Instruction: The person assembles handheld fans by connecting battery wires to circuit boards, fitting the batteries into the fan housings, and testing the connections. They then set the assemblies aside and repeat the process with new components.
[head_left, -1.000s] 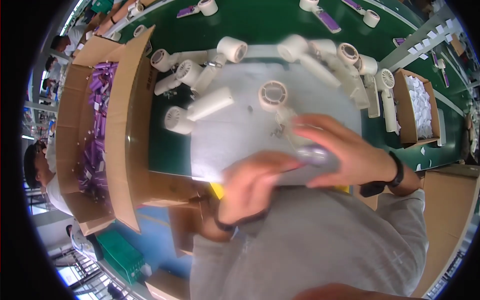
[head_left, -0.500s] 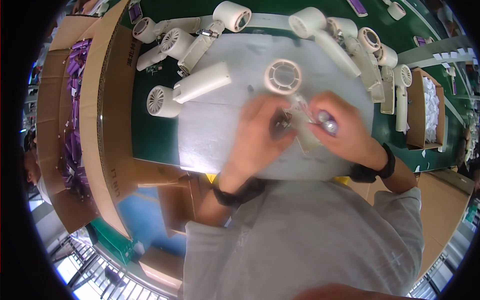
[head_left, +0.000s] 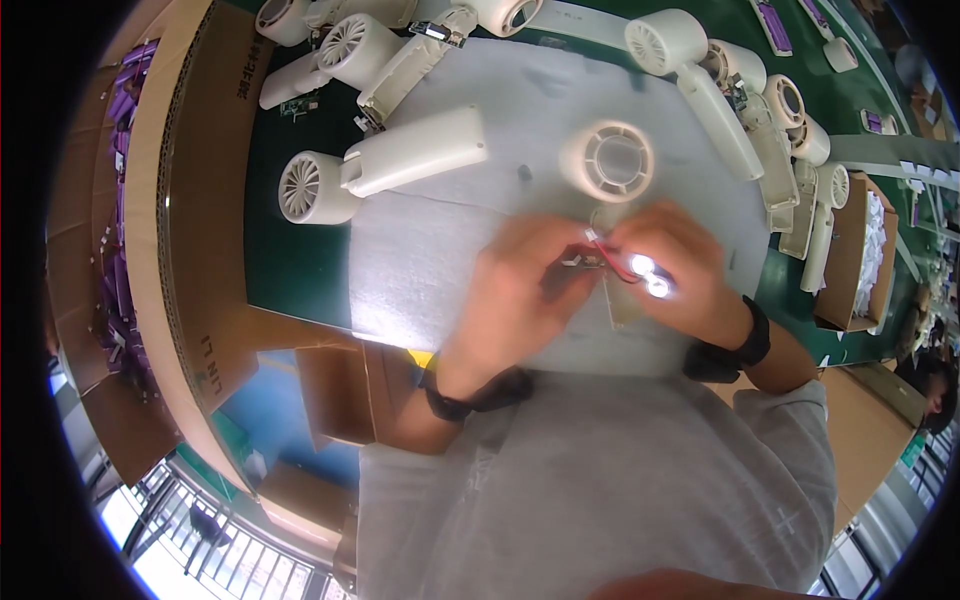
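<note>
A white handheld fan [head_left: 612, 162] lies in front of me, its round grille head away from me and its handle partly hidden under my hands. My left hand [head_left: 512, 290] is closed in a pinch on a small circuit board [head_left: 586, 262], which is mostly covered by the fingers. Wrapped in my right hand [head_left: 690, 268] is a battery pack with two shiny round ends [head_left: 650, 276]. Red and black wires [head_left: 615, 262] with a small white plug [head_left: 591, 235] run between the two hands. Whether the plug touches the board I cannot tell.
A pale grey mat [head_left: 420, 245] covers part of the green table. Several white fans and shells stand around it, including one fan [head_left: 420, 152] at the left. A cardboard box [head_left: 215, 150] of purple packs is far left; a smaller box [head_left: 850, 255] of white pieces stands right.
The whole view has shifted a little. The red and black wires and white plug now show between my hands, and the battery ends face up more brightly. Both hands stay over the fan handle.
</note>
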